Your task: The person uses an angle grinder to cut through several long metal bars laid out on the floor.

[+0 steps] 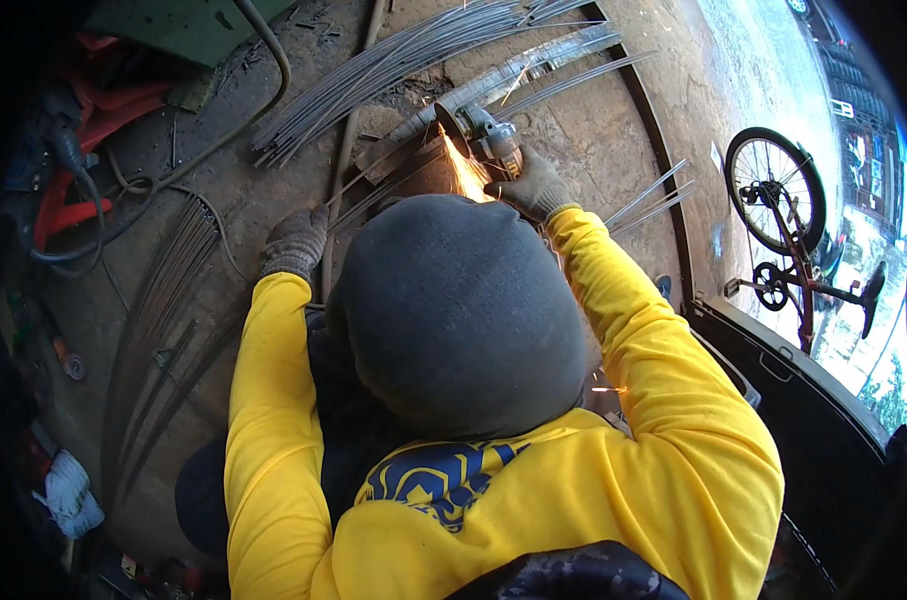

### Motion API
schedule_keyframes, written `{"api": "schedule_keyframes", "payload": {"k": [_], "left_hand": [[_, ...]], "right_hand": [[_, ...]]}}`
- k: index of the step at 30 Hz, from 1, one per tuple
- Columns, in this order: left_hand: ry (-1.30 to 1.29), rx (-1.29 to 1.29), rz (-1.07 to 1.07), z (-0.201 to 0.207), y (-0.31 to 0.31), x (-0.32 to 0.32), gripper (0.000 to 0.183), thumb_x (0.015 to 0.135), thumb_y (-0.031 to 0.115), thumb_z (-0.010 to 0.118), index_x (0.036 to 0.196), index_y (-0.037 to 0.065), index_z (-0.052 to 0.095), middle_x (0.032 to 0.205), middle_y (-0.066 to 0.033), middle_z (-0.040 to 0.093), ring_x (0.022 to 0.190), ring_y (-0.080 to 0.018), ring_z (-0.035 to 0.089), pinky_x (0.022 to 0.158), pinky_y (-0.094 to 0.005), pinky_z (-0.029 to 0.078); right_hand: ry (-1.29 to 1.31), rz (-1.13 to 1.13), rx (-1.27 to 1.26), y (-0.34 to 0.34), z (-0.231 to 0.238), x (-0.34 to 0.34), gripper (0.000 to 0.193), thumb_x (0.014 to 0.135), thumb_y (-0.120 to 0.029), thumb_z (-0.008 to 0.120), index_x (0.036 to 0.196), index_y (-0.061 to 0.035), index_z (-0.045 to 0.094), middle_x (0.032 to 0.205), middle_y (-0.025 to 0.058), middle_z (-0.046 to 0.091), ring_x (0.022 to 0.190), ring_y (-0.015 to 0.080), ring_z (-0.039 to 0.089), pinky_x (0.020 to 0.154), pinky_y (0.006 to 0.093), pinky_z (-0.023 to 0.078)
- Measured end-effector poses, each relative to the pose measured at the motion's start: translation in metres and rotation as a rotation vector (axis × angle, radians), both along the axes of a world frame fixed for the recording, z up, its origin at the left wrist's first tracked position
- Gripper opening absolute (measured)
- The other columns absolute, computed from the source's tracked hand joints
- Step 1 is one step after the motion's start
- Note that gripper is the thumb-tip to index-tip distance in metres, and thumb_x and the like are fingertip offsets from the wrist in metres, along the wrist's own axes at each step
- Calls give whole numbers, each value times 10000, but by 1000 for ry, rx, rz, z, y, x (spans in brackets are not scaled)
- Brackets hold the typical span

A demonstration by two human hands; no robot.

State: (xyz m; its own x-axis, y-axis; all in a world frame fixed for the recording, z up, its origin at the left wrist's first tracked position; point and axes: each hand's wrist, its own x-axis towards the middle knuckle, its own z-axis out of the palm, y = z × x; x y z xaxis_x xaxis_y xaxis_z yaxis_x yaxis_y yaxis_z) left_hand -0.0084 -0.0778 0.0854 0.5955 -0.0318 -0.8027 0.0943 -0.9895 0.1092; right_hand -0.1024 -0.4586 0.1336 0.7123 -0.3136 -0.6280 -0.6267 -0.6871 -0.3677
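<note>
Neither my left hand nor my right hand is in view. Close in front of me a co-worker in a yellow long-sleeved shirt (594, 500) and a grey head covering (454, 310) bends forward, back towards me. The co-worker's right gloved hand (534, 188) grips an angle grinder (496, 143). Orange sparks (464, 172) stream from its disc down behind the head, which hides part of the work. The co-worker's left gloved hand (297, 243) is by the ends of thin metal rods (379, 183) that run towards the disc.
A large bundle of thin rods (374, 88) lies on the ground ahead, beside a long metal bar (544, 62). More rods (164, 270) and a hose (264, 110) are at left, near a red metal frame (104, 125). A bicycle (789, 215) stands at right, beyond a dark metal panel (794, 370).
</note>
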Motion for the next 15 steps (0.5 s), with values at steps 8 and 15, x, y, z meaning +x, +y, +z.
{"api": "schedule_keyframes", "payload": {"k": [8,15], "left_hand": [[4,10,-17,-5,4,-1,720,1069,634,291,1370,89,654,1442,-227,611,1357,-431,558,1167,-532,411],[10,21,3,4,-5,-1,723,1069,637,286,1382,92,645,1455,-225,602,1370,-431,548,1168,-541,409]], "right_hand": [[5,-5,3,5,9,7,944,679,-436,895,1455,-55,515,1242,276,705,1174,418,684,1048,453,526],[5,-13,-19,2,7,9,950,666,-448,896,1446,-54,524,1223,280,710,1162,419,692,1031,454,535]]}}
